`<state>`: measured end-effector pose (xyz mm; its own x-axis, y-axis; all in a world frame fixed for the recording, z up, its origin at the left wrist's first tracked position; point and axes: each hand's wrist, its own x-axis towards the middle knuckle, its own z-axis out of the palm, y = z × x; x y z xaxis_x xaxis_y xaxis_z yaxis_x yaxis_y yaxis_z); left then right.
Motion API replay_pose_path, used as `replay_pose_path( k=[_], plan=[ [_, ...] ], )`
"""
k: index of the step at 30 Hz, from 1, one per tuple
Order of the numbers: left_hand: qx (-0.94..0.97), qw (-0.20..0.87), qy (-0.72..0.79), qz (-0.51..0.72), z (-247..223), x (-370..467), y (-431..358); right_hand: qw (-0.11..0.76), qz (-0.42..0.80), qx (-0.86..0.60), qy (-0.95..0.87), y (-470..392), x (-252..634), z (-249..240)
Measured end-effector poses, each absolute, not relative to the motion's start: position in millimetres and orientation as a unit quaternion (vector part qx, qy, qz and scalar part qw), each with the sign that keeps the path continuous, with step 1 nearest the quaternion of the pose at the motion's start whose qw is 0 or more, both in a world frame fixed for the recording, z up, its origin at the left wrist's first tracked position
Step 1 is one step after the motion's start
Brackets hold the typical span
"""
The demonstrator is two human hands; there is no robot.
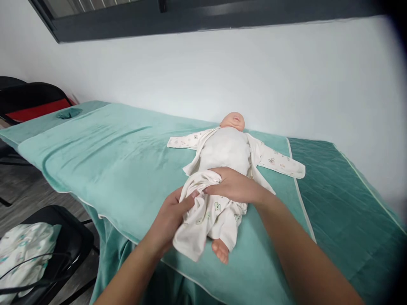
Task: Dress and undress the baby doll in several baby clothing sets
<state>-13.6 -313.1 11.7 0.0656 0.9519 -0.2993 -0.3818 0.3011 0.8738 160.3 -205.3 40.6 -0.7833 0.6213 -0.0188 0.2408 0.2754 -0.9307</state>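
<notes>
A baby doll (233,120) lies on its back on the green-covered table, head toward the wall. Its white printed jacket (281,164) is spread open with both sleeves out, over a plain white torso (225,148). Printed baby pants (219,218) cover its legs, and one bare foot (220,250) sticks out of a leg opening. My left hand (171,216) pinches the bunched cloth of the other pant leg. Across the doll's waist, my right hand (230,184) also grips the pants' cloth, fingers partly hidden. The doll's other foot is not visible.
The green cover (104,169) drapes over the table's front edge. A darker green quilted cloth (346,203) lies at the right. At lower left, a black chair (73,237) holds folded printed cloth (28,241) and a cable. The white wall (190,76) stands behind.
</notes>
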Motion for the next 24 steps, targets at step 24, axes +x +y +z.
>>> replay_pose_path(
  k=[24],
  plan=[
    [0.163,0.571,0.590,0.547,-23,21,-421,0.025,0.392,-0.318,-0.863,-210,160,33]
  ],
)
